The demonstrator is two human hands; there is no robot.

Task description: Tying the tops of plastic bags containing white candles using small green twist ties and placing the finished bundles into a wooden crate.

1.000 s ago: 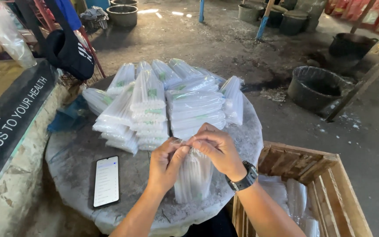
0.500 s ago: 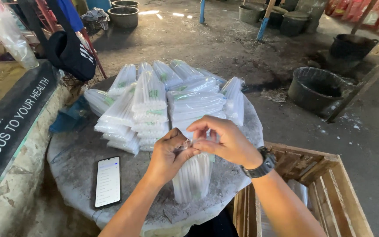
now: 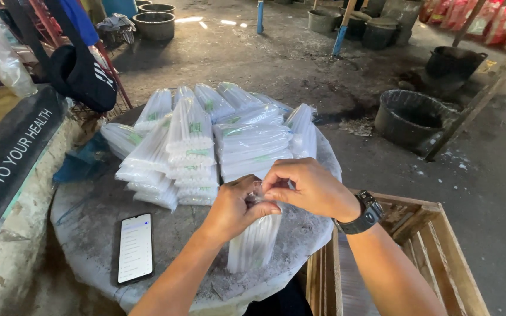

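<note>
A clear plastic packet of white sticks (image 3: 256, 243) stands upright on the round stone table (image 3: 89, 234). My left hand (image 3: 235, 209) grips the packet's top from the left. My right hand (image 3: 311, 188), with a black watch on its wrist, pinches the same top from the right. Both hands meet at the packet's mouth, which is hidden by my fingers. Behind them lies a pile of several sealed packets of white sticks (image 3: 206, 143) with green labels.
A smartphone (image 3: 135, 247) with a lit screen lies on the table's left front. A wooden crate (image 3: 417, 234) stands at the right of the table. A black bag (image 3: 80, 73) hangs at the left. Dark buckets (image 3: 411, 117) sit on the concrete floor beyond.
Both hands have stayed at the packet's top, working with small finger movements. The view has shifted slightly. The pile and the phone have not moved.
</note>
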